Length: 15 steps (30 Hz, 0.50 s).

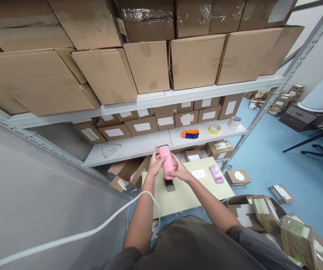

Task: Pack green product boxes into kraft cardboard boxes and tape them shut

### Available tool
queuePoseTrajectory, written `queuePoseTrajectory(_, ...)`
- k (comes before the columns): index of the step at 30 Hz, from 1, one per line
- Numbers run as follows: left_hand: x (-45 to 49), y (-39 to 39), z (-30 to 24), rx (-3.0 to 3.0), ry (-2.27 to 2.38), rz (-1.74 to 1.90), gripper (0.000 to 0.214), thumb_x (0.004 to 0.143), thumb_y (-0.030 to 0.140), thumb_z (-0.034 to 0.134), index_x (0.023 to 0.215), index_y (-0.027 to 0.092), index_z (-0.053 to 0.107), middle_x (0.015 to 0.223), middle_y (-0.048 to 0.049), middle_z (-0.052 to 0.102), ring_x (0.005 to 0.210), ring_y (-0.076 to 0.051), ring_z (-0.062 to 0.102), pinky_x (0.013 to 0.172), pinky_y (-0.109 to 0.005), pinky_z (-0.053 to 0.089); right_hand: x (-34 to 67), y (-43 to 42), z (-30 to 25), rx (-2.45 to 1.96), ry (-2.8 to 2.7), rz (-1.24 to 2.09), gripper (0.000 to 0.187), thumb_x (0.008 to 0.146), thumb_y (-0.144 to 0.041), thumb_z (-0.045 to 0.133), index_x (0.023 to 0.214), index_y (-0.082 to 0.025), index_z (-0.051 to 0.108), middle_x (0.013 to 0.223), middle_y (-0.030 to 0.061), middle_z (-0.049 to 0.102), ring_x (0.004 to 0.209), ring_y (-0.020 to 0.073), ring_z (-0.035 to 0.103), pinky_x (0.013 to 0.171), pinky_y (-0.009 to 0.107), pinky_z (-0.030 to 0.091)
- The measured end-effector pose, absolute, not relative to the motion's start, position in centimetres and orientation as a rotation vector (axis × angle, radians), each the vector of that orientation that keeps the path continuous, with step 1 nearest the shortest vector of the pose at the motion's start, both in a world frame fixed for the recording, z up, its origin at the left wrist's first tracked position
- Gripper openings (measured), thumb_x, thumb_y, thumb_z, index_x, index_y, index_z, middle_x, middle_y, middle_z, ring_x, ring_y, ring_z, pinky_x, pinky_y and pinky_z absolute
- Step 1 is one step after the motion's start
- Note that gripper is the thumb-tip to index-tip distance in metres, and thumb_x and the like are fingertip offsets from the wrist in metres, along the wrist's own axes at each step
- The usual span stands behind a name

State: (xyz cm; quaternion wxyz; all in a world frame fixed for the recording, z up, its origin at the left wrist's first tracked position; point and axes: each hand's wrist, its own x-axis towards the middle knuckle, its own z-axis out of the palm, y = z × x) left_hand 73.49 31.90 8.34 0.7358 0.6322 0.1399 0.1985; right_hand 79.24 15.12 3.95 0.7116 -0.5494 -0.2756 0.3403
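Observation:
Both my hands hold a pink cylindrical tumbler (pixel 166 162) upright over a small pale green table (pixel 184 195). My left hand (pixel 156 163) wraps its upper left side, and my right hand (pixel 178 170) grips its lower right side. Just under the tumbler a small dark box (pixel 169 185) stands on the table. A white label (pixel 198 173) and a blurred pink item (pixel 216 174) lie to the right on the table.
A metal shelf rack (pixel 138 148) holds many cardboard boxes. On its lower shelf lie glasses (pixel 111 150), an orange-blue tape dispenser (pixel 190 133) and tape rolls (pixel 214 129). Cardboard boxes (pixel 262 215) litter the blue floor at right. A white cable (pixel 65 238) crosses at left.

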Motion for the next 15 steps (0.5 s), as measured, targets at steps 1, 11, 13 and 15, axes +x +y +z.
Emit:
queuePoseTrajectory(1,73.5,32.0,8.4,1.408,0.303,0.439,0.128,0.078,0.05,0.095,0.179,0.027,0.02,0.138,-0.0146,0.072,0.12,-0.026,0.072,0.106,-0.042,0.059,79.2,15.1,3.9,-1.26,-0.587,0.71,0.144,0.061,-0.043,0.104,0.177,-0.036,0.018,0.129,0.0093,0.069,0.107,0.0278,0.073,0.098,0.052,0.062)
queuePoseTrajectory(11,74.1,32.2,9.4,1.388,0.319,0.427,0.126,0.074,0.041,0.099,0.177,0.027,0.027,0.135,-0.0131,0.073,0.12,-0.025,0.073,0.108,-0.041,0.059,79.1,14.9,3.6,-1.243,-0.59,0.703,0.138,0.066,-0.042,0.1,0.177,-0.038,0.019,0.12,0.006,0.071,0.102,0.0256,0.072,0.093,0.046,0.062)
queuePoseTrajectory(13,74.1,32.0,9.6,1.413,0.332,0.446,0.127,0.07,0.038,0.102,0.176,0.029,0.032,0.146,-0.0147,0.068,0.128,-0.026,0.07,0.112,-0.042,0.057,79.1,15.1,3.6,-1.35,-0.553,0.584,0.143,0.06,-0.038,0.103,0.177,-0.035,0.021,0.114,0.0043,0.069,0.097,0.0243,0.07,0.091,0.046,0.062)
queuePoseTrajectory(15,74.1,32.0,9.9,1.436,0.359,0.452,0.13,0.066,0.035,0.105,0.175,0.028,0.034,0.147,-0.0157,0.068,0.128,-0.027,0.07,0.113,-0.042,0.057,79.0,15.2,3.8,-1.394,-0.549,0.54,0.145,0.058,-0.036,0.104,0.177,-0.034,0.021,0.114,0.0045,0.068,0.098,0.0245,0.069,0.095,0.047,0.061)
